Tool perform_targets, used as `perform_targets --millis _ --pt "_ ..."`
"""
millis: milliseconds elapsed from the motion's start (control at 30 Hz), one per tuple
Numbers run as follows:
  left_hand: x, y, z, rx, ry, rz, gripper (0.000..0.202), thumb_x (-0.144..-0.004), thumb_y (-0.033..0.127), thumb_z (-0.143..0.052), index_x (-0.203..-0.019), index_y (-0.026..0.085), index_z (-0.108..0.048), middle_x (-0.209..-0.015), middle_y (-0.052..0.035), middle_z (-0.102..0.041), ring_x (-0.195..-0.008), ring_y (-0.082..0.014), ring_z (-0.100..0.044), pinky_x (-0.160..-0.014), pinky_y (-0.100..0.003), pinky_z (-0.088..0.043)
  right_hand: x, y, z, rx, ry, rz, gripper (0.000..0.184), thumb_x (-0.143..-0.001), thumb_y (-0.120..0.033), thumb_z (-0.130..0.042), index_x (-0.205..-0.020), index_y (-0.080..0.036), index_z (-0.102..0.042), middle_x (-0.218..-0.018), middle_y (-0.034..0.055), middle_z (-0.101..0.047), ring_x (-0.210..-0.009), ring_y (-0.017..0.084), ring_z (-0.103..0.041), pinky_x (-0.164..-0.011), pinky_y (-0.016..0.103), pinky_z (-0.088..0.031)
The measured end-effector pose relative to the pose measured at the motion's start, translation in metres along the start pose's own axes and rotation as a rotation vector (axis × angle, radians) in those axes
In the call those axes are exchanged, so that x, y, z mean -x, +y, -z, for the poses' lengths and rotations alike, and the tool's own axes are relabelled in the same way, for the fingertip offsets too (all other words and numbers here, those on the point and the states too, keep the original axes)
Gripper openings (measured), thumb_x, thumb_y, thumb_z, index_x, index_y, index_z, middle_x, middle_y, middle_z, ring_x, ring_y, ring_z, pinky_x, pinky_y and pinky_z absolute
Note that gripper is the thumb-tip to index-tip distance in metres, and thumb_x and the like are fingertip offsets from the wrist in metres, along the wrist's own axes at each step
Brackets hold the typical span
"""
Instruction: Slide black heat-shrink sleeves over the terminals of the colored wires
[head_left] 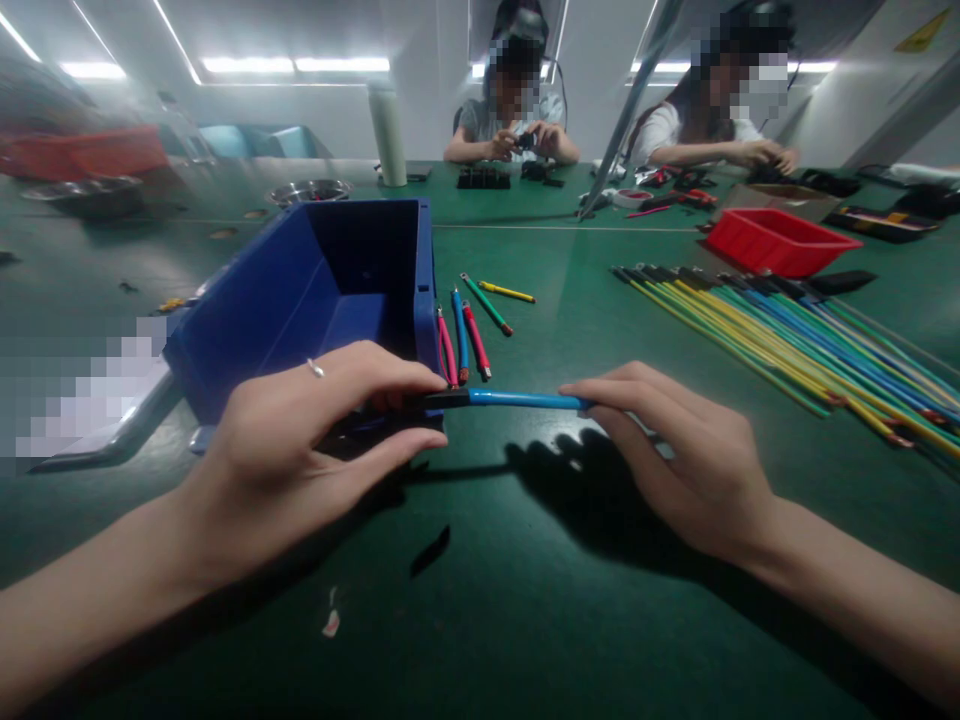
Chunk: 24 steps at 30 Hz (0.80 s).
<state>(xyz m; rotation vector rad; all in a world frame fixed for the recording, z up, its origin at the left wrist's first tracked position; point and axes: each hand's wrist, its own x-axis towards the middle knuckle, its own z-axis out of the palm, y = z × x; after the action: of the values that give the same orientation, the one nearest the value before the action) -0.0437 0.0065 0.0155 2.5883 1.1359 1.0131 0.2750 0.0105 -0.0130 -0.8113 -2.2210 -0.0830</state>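
A short blue cable [525, 399] with black sleeving [448, 398] on its left end is held level above the green table. My left hand [322, 430], with a ring on one finger, grips the sleeved end; its thumb sits a little below the sleeve, and the cable's tip is hidden behind the fingers. My right hand [675, 450] pinches the blue end between thumb and fingertips. Just beyond the cable lie short pink [447, 345], blue [460, 335], red [476, 340], green [487, 303] and yellow [508, 292] cable pieces.
A blue bin [247, 300] stands at left, next to a pixelated sheet in a clear sleeve [105, 410]. Long yellow, green and blue cables [780, 340] lie at right, near a red tray [780, 245]. Black scrap [430, 551] lies in front. Two people work across the table.
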Motion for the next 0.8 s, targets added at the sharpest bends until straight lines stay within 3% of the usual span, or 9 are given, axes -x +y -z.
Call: perform_targets --millis 100,367,467,567,800 --pt "0.0035 0.0007 -0.001 -0.029 0.003 0.015 0.021 -0.107 0.037 -0.074 -0.128 0.036 -0.077 -0.112 0.0024 -0.082 -0.092 -0.0171 -0.078 -0.095 -0.027 -0.062 0.0001 0.0005 0.0007 -0.003 -0.022 0.002 0.027 -0.106 -0.004 -0.052 -0.121 -0.02 -0.068 -0.09 0.0033 -0.074 -0.072 0.014 -0.071 -0.061 0.024 -0.053" --pt "0.003 -0.0031 0.0033 -0.021 -0.022 0.002 0.026 -0.107 0.043 -0.075 -0.132 0.04 -0.079 -0.108 0.004 -0.081 -0.09 -0.0157 -0.077 -0.082 -0.024 -0.062 0.0 -0.0023 -0.0015 -0.049 -0.033 -0.031 0.026 -0.105 -0.005 -0.051 -0.118 -0.019 -0.069 -0.08 0.0012 -0.069 -0.063 0.013 -0.065 -0.054 0.024 -0.047" --pt "0.0016 -0.0028 0.0002 -0.032 0.021 -0.003 0.022 -0.107 0.043 -0.075 -0.126 0.036 -0.082 -0.105 0.0032 -0.082 -0.088 -0.0147 -0.076 -0.081 -0.023 -0.061 0.0 -0.0023 -0.0012 -0.058 -0.029 -0.029 0.025 -0.104 -0.005 -0.051 -0.117 -0.017 -0.069 -0.08 0.0006 -0.067 -0.062 0.012 -0.064 -0.055 0.023 -0.046" --pt "-0.0011 -0.0016 -0.0028 -0.013 0.055 -0.108 0.021 -0.11 0.04 -0.07 -0.122 0.027 -0.083 -0.097 0.0011 -0.082 -0.084 -0.0137 -0.075 -0.076 -0.022 -0.06 0.0001 -0.0025 -0.0014 -0.074 -0.036 -0.027 0.022 -0.105 -0.005 -0.052 -0.116 -0.015 -0.067 -0.078 -0.0003 -0.064 -0.062 0.011 -0.062 -0.055 0.022 -0.045" --pt "-0.0055 0.0002 -0.0029 -0.062 0.046 -0.238 0.018 -0.111 0.029 -0.071 -0.12 0.017 -0.081 -0.094 -0.0012 -0.081 -0.086 -0.011 -0.073 -0.082 -0.019 -0.058 0.0019 -0.0044 -0.0033 -0.13 -0.034 -0.031 0.014 -0.107 -0.013 -0.055 -0.114 -0.017 -0.067 -0.079 -0.0009 -0.064 -0.061 0.011 -0.059 -0.056 0.022 -0.044"
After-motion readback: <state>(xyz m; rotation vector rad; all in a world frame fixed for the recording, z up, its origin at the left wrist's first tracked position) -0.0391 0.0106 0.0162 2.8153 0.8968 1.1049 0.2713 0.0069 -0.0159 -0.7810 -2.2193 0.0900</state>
